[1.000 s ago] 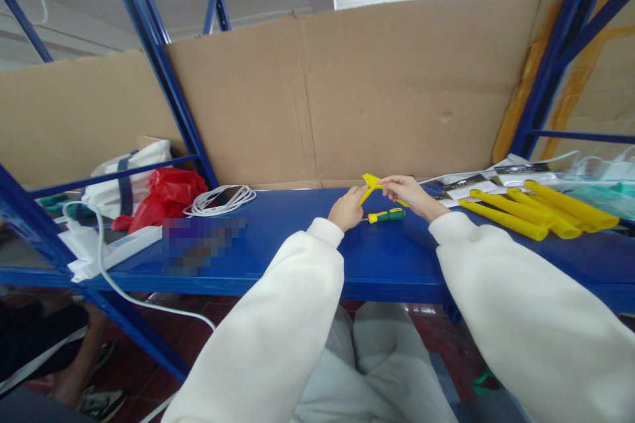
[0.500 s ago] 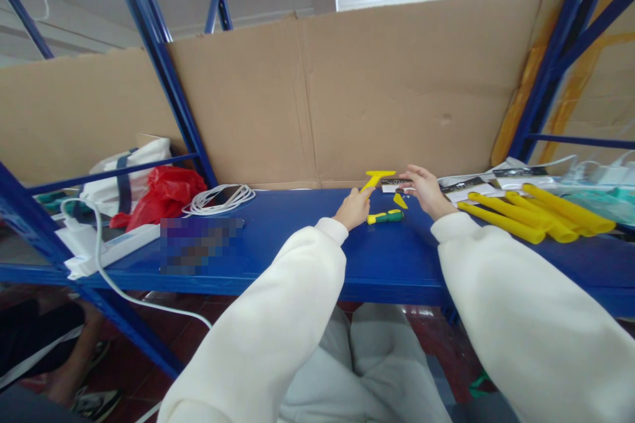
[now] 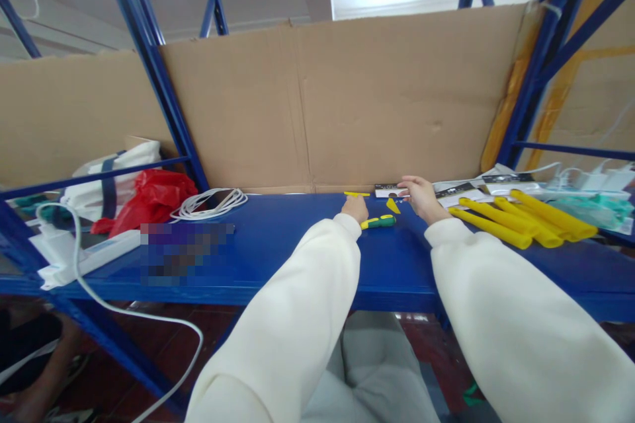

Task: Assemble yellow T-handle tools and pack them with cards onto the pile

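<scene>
My left hand (image 3: 354, 207) is closed around the handle of a yellow T-shaped tool (image 3: 356, 193). Only the tool's flat crosspiece shows beyond my fingers; the handle is hidden in my fist. My right hand (image 3: 421, 197) has its fingers apart and bent, with the tips at the right end of a black-and-white card (image 3: 389, 191) by the cardboard wall. Between my hands lies a small yellow pointed piece (image 3: 393, 205). Closer to me, beside my left wrist, is a green-and-yellow screwdriver-like handle (image 3: 378, 221).
Several yellow tubes (image 3: 501, 225) lie at the right, with more black-and-white packets (image 3: 459, 193) behind them. To the left are a coiled white cable (image 3: 211, 203), a red plastic bag (image 3: 153, 201) and a white power strip (image 3: 99, 254). Cardboard (image 3: 397, 99) walls the blue shelf's back.
My left hand has lowered the T-shaped tool, so its crosspiece now sits just above my fist. My right hand's fingers have bent toward the card. The view has shifted slightly.
</scene>
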A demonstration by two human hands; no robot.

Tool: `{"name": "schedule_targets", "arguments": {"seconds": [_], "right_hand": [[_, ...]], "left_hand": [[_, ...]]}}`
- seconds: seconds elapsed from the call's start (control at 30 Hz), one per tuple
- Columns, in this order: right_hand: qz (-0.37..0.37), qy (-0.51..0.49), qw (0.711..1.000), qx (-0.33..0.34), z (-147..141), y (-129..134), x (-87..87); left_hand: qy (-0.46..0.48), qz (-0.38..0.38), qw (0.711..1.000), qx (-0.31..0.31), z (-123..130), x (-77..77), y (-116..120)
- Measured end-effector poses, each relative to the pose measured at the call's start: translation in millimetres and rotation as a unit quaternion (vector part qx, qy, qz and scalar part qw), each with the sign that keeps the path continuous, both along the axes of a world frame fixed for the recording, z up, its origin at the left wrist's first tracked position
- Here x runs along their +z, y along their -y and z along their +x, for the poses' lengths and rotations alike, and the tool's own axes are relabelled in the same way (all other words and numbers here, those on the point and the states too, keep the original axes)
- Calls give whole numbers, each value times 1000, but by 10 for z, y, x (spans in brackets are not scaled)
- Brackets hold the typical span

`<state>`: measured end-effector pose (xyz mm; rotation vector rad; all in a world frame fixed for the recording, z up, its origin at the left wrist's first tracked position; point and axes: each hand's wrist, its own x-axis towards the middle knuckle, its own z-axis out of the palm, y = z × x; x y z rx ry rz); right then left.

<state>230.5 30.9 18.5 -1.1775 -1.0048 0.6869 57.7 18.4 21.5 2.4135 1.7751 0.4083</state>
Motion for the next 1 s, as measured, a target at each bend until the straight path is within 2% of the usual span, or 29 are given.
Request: {"name": "schedule_targets", "arguments": {"seconds": [0.1, 0.3, 0.67, 0.73, 0.8, 0.87, 0.93, 1.0], "right_hand": [[3, 31, 999, 6, 21, -35, -22], [-2, 47, 999, 11, 25, -30, -28], [-1, 38, 999, 25, 4, 2, -6], [-6, 57, 998, 15, 19, -6, 6], [-16, 122, 992, -13, 57, 8, 31], [-33, 248, 966, -68, 123, 50, 63], [-69, 389, 909, -136, 219, 111, 89], [-134, 470, 850, -197, 336, 173, 98]], "left_hand": [[-33, -9, 999, 9, -23, 9, -29], [-76, -35, 996, -21, -72, -10, -97], [-45, -45, 998, -5, -16, -31, -114], [-41, -49, 998, -3, -16, -31, -112], [-37, -52, 998, -2, -19, -31, -110], [-32, -55, 998, -2, -23, -31, -107], [-28, -56, 998, -4, -28, -31, -101], [-18, -53, 998, -2, -35, -24, -92]]}}
